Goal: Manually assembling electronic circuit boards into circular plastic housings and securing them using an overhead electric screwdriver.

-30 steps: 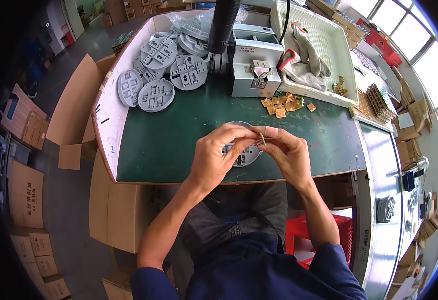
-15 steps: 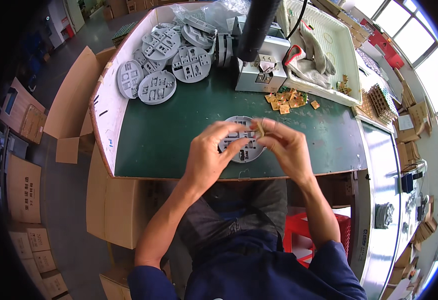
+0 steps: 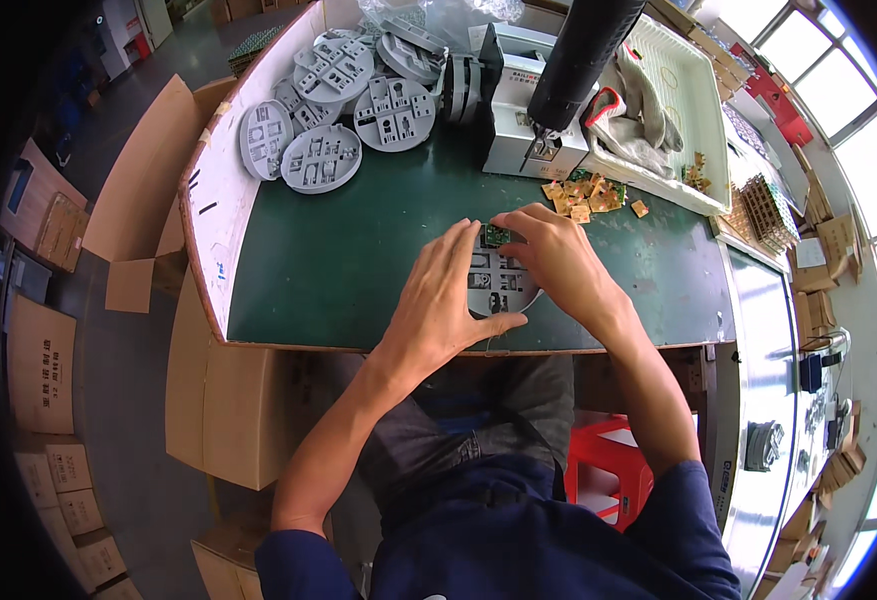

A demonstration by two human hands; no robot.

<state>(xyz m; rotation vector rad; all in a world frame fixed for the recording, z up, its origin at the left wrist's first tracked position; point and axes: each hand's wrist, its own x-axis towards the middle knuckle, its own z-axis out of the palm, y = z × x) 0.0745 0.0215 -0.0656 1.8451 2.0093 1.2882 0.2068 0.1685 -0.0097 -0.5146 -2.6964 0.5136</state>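
A round grey plastic base (image 3: 498, 290) with several moulded slots lies on the green table in front of me. My left hand (image 3: 436, 290) wraps its left side, with long fingers along the rim and the thumb at the near edge. At the far part of the base, a small green circuit board (image 3: 496, 237) sits under the fingertips of my right hand (image 3: 561, 258). Those fingers pinch the board's edge and partly hide it. Just beyond my right hand lies a loose pile of small yellowish circuit boards (image 3: 583, 195).
Several more grey round bases (image 3: 333, 70) are heaped at the far left. A dark electric screwdriver (image 3: 588, 65) hangs before a grey box-shaped machine (image 3: 518, 145). To its right, a white tray (image 3: 693, 95) holds gloves (image 3: 638, 115). A raised white board (image 3: 220, 215) borders the table's left side.
My right hand has brought the small board from above the base down onto its far part, turned green side up. My left hand has flattened along the base's rim. The screwdriver hangs further right.
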